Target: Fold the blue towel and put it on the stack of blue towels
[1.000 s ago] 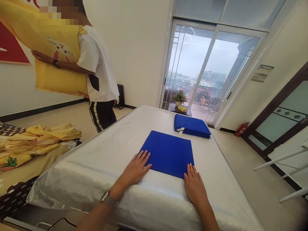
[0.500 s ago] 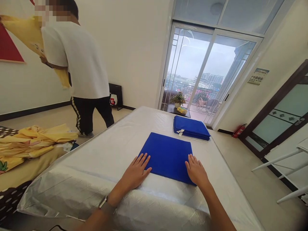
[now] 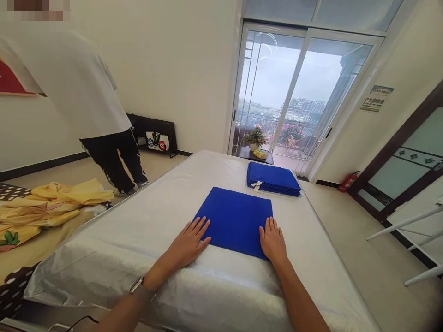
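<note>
A flat blue fabric panel [image 3: 237, 221], roughly square, lies on a mattress [image 3: 152, 221] wrapped in clear plastic. My left hand [image 3: 188, 240] rests flat at the panel's near left corner, fingers spread over its edge. On the right edge lies my right hand [image 3: 273, 239], its fingers stretched forward and the thumb on the blue surface. Neither hand grips anything. Farther back on the mattress sits a stack of folded blue fabric pieces [image 3: 275, 177] with a white tag at its near left side.
At left, a person [image 3: 79, 87] in a white top stands beyond yellow bedding [image 3: 65, 198]. A black low stand [image 3: 138, 129] is by the wall. Behind the mattress, a small dark table holds a potted plant [image 3: 255, 138]. White metal legs [image 3: 404, 228] stand at right.
The person at left has turned and shifted left, and the yellow cloth they held is out of sight. My hands stay on the blue panel; the view has shifted slightly.
</note>
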{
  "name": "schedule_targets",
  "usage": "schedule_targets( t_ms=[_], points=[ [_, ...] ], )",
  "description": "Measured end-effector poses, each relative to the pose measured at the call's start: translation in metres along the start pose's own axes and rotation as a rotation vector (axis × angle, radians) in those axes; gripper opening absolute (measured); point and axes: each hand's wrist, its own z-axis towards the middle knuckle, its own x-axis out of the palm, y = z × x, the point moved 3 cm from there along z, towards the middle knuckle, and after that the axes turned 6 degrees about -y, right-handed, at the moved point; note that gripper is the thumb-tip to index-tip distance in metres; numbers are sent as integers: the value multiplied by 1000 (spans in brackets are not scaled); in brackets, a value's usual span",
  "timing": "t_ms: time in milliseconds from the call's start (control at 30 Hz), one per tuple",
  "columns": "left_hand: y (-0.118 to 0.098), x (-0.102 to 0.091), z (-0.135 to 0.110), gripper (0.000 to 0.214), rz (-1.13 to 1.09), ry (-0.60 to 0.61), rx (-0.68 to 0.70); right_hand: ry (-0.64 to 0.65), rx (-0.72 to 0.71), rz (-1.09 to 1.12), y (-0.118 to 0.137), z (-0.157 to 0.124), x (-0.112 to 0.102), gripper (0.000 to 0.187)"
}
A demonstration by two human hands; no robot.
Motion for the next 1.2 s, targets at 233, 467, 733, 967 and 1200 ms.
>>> schedule_targets(
  t_ms=[233,467,733,967,1200],
  points=[
    [-25,-8,27,75,60,7,24,8,-49,4,2,-1,2,67],
    [-137,11,112,74,-108,-2,373,9,-67,-41,2,-1,1,65],
    [-138,36,124,75,-150,15,341,14,-57,-33,1,-1,2,65],
    [-17,26,99,73,-49,48,89,25,-36,-24,0,0,4,67],
    [27,25,84,71,-35,-33,-78,48,-42,-71,-1,0,3,68]
  ],
)
